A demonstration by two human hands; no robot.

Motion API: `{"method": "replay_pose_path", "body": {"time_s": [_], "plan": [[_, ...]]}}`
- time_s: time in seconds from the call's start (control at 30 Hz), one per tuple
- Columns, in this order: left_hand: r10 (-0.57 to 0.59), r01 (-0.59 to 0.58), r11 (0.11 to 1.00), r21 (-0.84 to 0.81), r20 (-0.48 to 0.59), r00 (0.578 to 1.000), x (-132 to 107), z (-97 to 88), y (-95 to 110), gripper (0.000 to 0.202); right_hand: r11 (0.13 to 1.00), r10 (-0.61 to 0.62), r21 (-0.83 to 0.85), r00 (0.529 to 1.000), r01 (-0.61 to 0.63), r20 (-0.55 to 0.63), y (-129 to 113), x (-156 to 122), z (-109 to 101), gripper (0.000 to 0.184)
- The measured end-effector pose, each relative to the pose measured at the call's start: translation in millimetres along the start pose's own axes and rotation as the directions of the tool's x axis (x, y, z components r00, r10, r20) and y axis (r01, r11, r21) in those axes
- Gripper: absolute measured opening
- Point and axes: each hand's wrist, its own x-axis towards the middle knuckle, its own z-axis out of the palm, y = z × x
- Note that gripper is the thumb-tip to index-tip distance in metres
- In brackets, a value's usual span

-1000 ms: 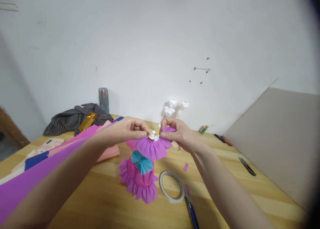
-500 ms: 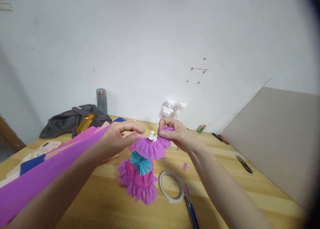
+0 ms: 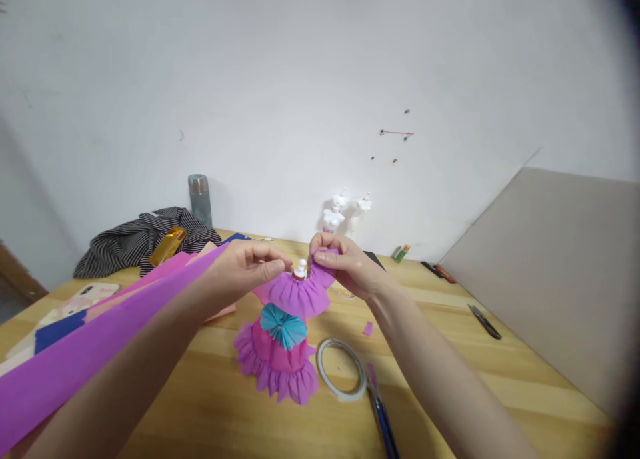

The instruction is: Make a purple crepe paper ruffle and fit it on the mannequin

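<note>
A small white dress-form doll (image 3: 300,269) stands on the table in a pink paper skirt (image 3: 285,355) with a purple frilled hem. At its waist sits a blue pleated paper bow (image 3: 284,325). Around its upper body lies a gathered purple crepe paper ruffle (image 3: 297,295). My right hand (image 3: 345,265) pinches the ruffle's right end between thumb and fingers. On the other side, my left hand (image 3: 250,267) has its thumb and fingertips closed together at the ruffle's upper left edge; the exact pinch point is partly hidden.
Beside the skirt lie a roll of double-sided tape (image 3: 342,370) and scissors (image 3: 381,412). Long purple crepe paper (image 3: 100,352) and other sheets spread at left, near a phone (image 3: 93,292), striped cloth (image 3: 125,242) and a flask (image 3: 200,200). White figurines (image 3: 335,212) stand behind; a cutter (image 3: 484,321) lies right.
My left thumb and fingers have drawn together beside the doll's neck. My right hand still pinches the ruffle's end, a little closer to the neck. The view has shifted slightly.
</note>
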Motion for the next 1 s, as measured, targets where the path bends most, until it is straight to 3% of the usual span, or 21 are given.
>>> {"method": "replay_pose_path", "body": {"time_s": [0.5,0.63,1.0], "plan": [[0.021,-0.022,0.996,-0.086,-0.016,1.0,-1,2.9,-5,0.024,0.996,-0.025,0.091,0.997,0.019,0.067,3,8,0,0.033],[-0.006,0.009,0.987,-0.158,0.019,1.0,-1,6.7,-2,0.02,0.995,-0.017,0.103,0.996,0.009,0.082,3,11,3,0.034],[-0.106,0.102,0.974,-0.202,-0.008,0.994,1,8.5,-4,0.014,0.999,0.018,0.025,0.992,-0.021,0.127,7,15,7,0.037]]}}
